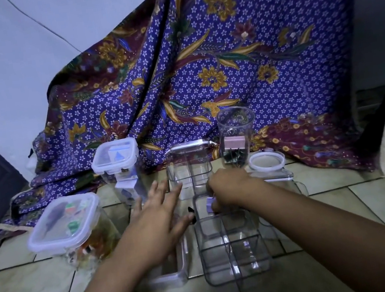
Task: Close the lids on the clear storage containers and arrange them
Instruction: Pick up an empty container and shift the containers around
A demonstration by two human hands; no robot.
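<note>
At far left on the tiled floor, a lidded square container holds colourful bits, and behind it stands a second lidded container. Your left hand hovers flat with fingers spread, released, above a loose lid. Your right hand pinches a small lilac piece at the rim of the open divided container. Behind stands an empty square container. Further right are a tall round jar and a round lid.

Tiled floor bears clear containers, batik cloth.
</note>
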